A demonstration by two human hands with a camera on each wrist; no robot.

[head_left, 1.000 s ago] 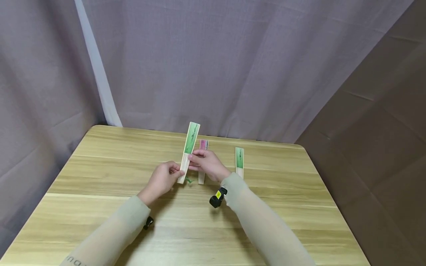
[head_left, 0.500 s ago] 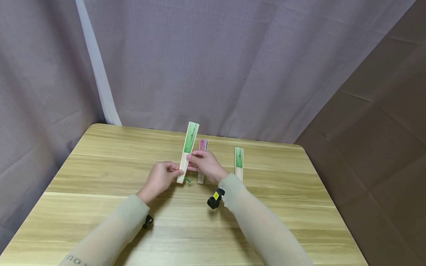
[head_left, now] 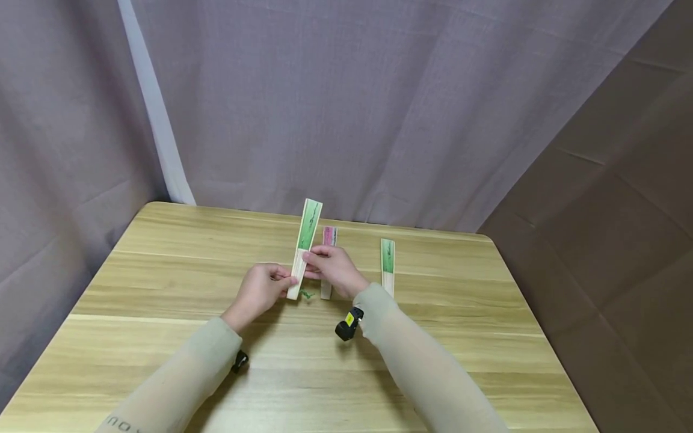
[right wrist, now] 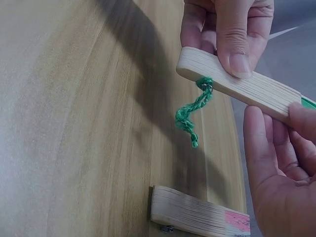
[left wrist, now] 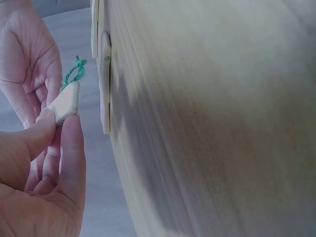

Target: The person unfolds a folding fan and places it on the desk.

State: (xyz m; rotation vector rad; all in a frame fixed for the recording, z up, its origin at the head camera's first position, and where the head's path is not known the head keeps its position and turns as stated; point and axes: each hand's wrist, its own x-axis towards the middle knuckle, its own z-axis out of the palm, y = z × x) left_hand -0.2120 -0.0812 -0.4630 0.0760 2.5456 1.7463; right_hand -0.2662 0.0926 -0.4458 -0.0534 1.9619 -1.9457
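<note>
A folded fan [head_left: 303, 252] with a green upper part and pale wooden ribs is held above the table, tilted slightly right. My left hand [head_left: 262, 294] pinches its lower end between thumb and fingers. Higher up, near where green meets wood, my right hand [head_left: 337, 267] grips it by thumb and fingers. A green cord [right wrist: 190, 116] dangles from the rivet end in the right wrist view. Behind my right hand lies a pink folded fan [head_left: 329, 234], partly covered in the head view. Another green folded fan [head_left: 388, 261] lies farther right, its lower end hidden by the sleeve.
The wooden table [head_left: 162, 355] has rounded far corners. A grey curtain [head_left: 325, 108] hangs behind it, with a brown cloth [head_left: 606, 198] on the right side. Both wrists carry small black cameras, one of them the right wrist camera [head_left: 348, 325].
Both hands keep their hold on the green fan, which stays almost in place. The whole scene shifts slightly left in the head view.
</note>
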